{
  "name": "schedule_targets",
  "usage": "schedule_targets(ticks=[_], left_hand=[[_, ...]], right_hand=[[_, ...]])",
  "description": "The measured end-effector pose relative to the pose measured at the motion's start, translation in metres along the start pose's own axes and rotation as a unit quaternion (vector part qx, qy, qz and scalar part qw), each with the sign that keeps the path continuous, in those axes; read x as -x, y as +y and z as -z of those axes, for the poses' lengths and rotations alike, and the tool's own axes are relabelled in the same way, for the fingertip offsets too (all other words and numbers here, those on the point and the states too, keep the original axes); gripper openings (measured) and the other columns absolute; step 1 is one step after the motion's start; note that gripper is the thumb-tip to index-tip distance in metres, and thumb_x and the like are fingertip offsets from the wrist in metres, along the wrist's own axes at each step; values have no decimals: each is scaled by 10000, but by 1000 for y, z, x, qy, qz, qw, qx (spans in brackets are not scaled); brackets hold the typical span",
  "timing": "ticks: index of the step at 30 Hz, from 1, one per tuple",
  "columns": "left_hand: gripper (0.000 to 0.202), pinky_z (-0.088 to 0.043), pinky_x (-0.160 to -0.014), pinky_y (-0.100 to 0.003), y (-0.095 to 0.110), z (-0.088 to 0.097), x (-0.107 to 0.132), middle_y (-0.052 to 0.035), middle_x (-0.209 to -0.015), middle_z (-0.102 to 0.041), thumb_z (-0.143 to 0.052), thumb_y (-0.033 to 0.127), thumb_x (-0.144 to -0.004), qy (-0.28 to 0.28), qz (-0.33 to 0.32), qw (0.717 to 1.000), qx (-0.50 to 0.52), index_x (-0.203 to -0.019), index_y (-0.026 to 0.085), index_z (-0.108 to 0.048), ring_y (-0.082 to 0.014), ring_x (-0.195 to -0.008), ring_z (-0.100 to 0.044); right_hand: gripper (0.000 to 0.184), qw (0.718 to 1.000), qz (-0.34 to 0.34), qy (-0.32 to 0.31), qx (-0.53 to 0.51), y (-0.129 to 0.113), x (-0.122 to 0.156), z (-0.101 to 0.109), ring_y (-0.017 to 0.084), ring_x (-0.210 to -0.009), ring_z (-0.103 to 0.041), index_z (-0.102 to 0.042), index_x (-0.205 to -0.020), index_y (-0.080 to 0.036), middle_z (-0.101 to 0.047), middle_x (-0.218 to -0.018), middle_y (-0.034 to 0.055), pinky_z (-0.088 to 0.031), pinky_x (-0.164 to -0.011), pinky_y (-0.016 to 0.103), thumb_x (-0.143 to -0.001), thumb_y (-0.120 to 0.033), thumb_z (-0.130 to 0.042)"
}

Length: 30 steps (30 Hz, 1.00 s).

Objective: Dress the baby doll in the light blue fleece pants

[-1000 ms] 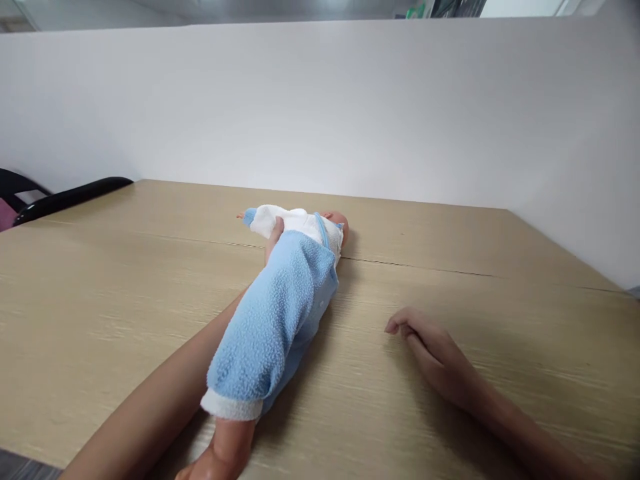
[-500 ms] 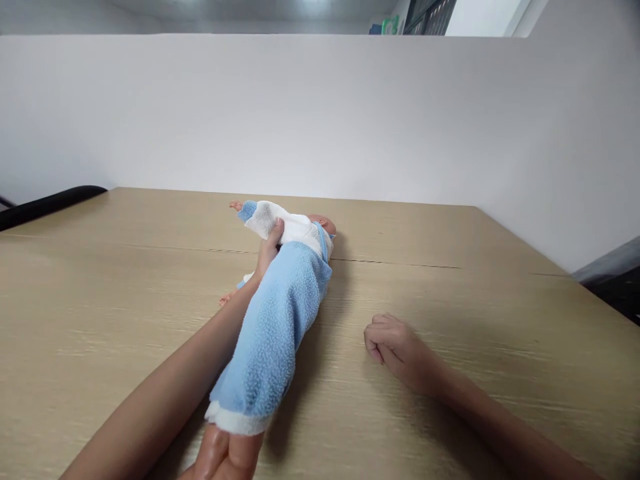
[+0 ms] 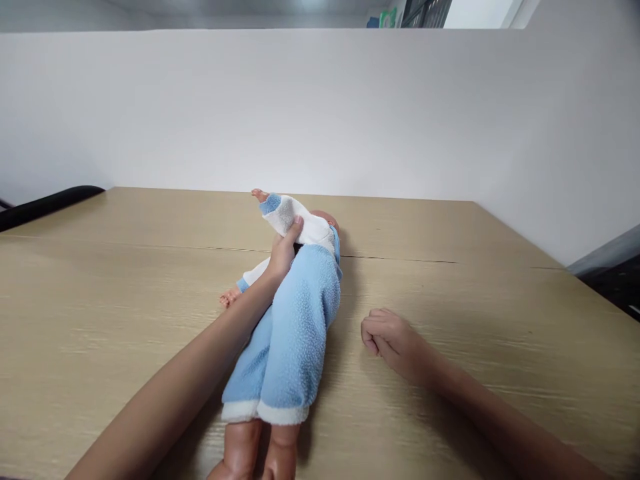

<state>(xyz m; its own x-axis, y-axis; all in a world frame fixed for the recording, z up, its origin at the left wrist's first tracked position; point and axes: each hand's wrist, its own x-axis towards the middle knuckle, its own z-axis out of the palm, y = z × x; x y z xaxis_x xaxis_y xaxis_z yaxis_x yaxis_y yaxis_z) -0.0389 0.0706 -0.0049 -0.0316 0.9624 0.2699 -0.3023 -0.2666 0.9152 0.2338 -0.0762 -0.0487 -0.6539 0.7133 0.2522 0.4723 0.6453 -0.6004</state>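
A baby doll (image 3: 304,313) in a fuzzy light-blue and white outfit lies tilted on its side on the wooden table (image 3: 450,293), head at the far end, bare legs toward me. My left hand (image 3: 286,248) grips it at the upper body under one raised arm, thumb on the white sleeve; the other fingers are hidden behind the doll. The doll's other arm sticks out on the left beneath my forearm. To the right of the doll, apart from it, my right hand (image 3: 387,337) rests on the tabletop, curled into a loose fist with nothing visible in it.
A white partition wall (image 3: 280,107) rises behind the table's far edge and continues along the right. At the left edge is a black curved object (image 3: 55,203), perhaps a chair part. Something dark (image 3: 613,283) stands beyond the table's right edge.
The doll has rolled so both trouser legs show, and its legs have swung right. My left hand has shifted slightly right with it. My right hand has stayed nearly in place.
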Motion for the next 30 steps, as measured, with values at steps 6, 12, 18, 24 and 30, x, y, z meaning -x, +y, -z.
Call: schedule_targets(ticks=[6,12,18,24,30], left_hand=[[609,-478,-1235,-508,0,-22,6,-135,-1398,-765,-762,625,-947,-27,-35,998,-50,-1339,161,-721,-393,-1404,-650],[445,-448,-1225,-551,-1,-45,13,-131,-1423,-746,-633,516,-1039,-80,-92,963,-242,-1336,197,-721,-407,-1382,-640],[374,-498,-1058,-582,0,-73,32,-186,-1275,-743,-636,314,-992,-194,-224,786,-543,-1345,194,-659,-420,-1209,-646],[446,-487,-1068,-570,12,-86,47,-144,-1232,-735,-733,436,-974,-276,-258,708,-597,-1371,247,-657,-401,-1164,-636],[380,-414,-1196,-532,32,-24,51,-149,-1453,-653,-498,487,-1110,-137,-246,745,-604,-1357,235,-640,-368,-1375,-548]], right_hand=[[313,1000,-5,5,-4,5,2,-1,199,-762,-534,-478,-744,-228,-564,-736,-3,-404,-780,357,-991,-47,-412],[251,990,-69,80,-89,5,0,-2,203,-806,-613,-585,-850,-238,-648,-824,5,-459,-776,364,-952,-42,-466],[411,853,-224,277,-382,24,-10,2,251,-1023,-720,-559,-1369,-331,-701,-1270,71,-619,-900,433,-977,-385,-671],[606,742,-281,195,-577,43,-7,42,371,-1205,-757,-727,-1279,-260,-805,-1265,158,-581,-1102,630,-1044,-720,-412],[313,705,-289,224,-608,37,-3,44,269,-1014,-795,-772,-1259,-274,-838,-1152,67,-700,-829,398,-993,-412,-682]])
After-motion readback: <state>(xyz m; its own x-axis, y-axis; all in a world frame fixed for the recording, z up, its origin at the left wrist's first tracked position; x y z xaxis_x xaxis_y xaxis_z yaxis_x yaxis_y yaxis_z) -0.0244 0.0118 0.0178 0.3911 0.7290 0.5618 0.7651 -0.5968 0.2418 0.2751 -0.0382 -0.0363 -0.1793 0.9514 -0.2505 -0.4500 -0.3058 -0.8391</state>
